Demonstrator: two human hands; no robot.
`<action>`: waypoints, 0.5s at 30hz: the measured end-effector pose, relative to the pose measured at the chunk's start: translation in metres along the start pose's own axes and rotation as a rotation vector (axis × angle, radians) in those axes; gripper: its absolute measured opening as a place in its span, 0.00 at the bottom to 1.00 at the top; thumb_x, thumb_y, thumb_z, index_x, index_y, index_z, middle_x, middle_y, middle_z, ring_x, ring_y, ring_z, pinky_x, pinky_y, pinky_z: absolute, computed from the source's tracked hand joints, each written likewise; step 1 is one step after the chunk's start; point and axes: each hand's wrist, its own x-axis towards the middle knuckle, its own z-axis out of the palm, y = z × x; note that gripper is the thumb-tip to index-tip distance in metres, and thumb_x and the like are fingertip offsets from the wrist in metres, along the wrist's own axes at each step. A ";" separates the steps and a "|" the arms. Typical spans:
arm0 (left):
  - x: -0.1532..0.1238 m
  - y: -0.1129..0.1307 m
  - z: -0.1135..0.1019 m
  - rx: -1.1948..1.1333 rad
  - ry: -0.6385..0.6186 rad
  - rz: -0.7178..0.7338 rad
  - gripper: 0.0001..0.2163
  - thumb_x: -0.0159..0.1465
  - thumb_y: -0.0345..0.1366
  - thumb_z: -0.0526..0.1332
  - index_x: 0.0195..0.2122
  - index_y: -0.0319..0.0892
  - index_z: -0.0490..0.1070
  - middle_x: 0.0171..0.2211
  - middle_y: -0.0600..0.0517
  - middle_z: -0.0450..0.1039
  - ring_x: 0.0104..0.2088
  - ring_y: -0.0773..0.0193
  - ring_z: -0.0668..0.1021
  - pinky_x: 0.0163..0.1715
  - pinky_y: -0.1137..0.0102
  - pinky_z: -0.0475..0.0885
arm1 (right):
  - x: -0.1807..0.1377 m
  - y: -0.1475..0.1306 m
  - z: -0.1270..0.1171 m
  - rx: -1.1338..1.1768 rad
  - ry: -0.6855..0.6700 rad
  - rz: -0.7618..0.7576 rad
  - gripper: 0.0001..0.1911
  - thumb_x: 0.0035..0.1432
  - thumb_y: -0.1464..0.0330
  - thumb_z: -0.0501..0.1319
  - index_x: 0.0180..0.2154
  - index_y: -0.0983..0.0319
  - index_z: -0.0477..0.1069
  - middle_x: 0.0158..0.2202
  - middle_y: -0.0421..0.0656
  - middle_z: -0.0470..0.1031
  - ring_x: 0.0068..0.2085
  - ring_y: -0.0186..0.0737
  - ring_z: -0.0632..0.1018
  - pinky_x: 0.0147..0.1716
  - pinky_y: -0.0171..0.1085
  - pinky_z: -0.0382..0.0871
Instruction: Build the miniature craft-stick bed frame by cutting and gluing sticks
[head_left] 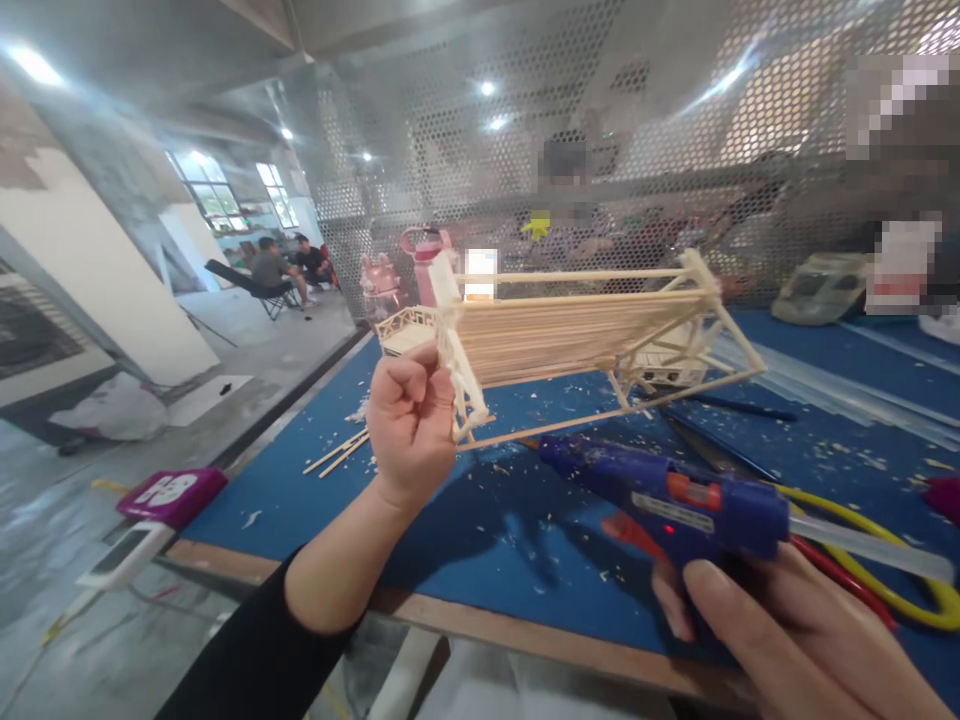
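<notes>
My left hand is closed on the near left end of a wooden stick model, a frame of thin sticks with a slatted panel, held tilted above the table. In my right hand is a blue hot glue gun with an orange trigger and a small red light. A clear glue stick juts from its back. The gun's nozzle points left, close to the model's lower stick; I cannot tell whether they touch.
Loose sticks and pale scraps lie on the blue tabletop. Yellow-handled pliers rest at right, and clear glue sticks behind. A purple power strip hangs by the left edge. A pink bottle stands behind; people sit farther off.
</notes>
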 end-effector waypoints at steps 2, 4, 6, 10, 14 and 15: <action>-0.001 0.000 0.000 -0.003 -0.006 0.001 0.13 0.58 0.30 0.61 0.25 0.42 0.53 0.29 0.55 0.68 0.32 0.69 0.73 0.32 0.73 0.69 | 0.004 -0.006 0.002 -0.001 -0.005 -0.042 0.22 0.57 0.56 0.52 0.15 0.57 0.64 0.20 0.40 0.72 0.22 0.34 0.73 0.21 0.28 0.70; -0.002 -0.001 0.000 -0.020 -0.011 -0.018 0.13 0.58 0.30 0.60 0.25 0.42 0.53 0.30 0.55 0.68 0.32 0.69 0.73 0.33 0.73 0.69 | 0.007 -0.009 0.003 -0.003 -0.010 -0.067 0.22 0.58 0.57 0.51 0.15 0.57 0.64 0.20 0.40 0.72 0.22 0.34 0.73 0.21 0.28 0.70; -0.002 -0.001 0.000 -0.038 -0.011 -0.029 0.13 0.58 0.29 0.60 0.25 0.42 0.53 0.31 0.55 0.68 0.33 0.70 0.73 0.33 0.73 0.68 | 0.007 -0.010 0.004 0.006 -0.025 -0.067 0.22 0.58 0.57 0.51 0.16 0.58 0.64 0.20 0.41 0.72 0.24 0.35 0.75 0.20 0.28 0.69; -0.002 0.000 0.000 -0.081 0.002 -0.020 0.12 0.57 0.27 0.60 0.25 0.42 0.54 0.30 0.55 0.68 0.32 0.71 0.73 0.33 0.75 0.68 | 0.007 -0.009 0.007 0.051 -0.043 -0.026 0.19 0.59 0.58 0.51 0.21 0.58 0.68 0.21 0.41 0.73 0.24 0.35 0.76 0.18 0.27 0.69; -0.002 0.000 0.000 -0.088 0.010 -0.015 0.12 0.57 0.26 0.60 0.25 0.42 0.54 0.30 0.56 0.68 0.32 0.72 0.73 0.34 0.74 0.68 | 0.008 -0.009 0.009 0.089 -0.039 -0.015 0.15 0.59 0.59 0.52 0.29 0.59 0.73 0.20 0.39 0.72 0.21 0.33 0.74 0.18 0.27 0.69; -0.002 0.000 0.000 -0.087 0.012 -0.012 0.12 0.57 0.26 0.60 0.25 0.42 0.54 0.29 0.56 0.68 0.32 0.71 0.73 0.33 0.74 0.68 | 0.008 -0.009 0.009 0.101 -0.041 -0.012 0.15 0.59 0.59 0.52 0.30 0.59 0.73 0.21 0.39 0.73 0.20 0.33 0.74 0.18 0.26 0.69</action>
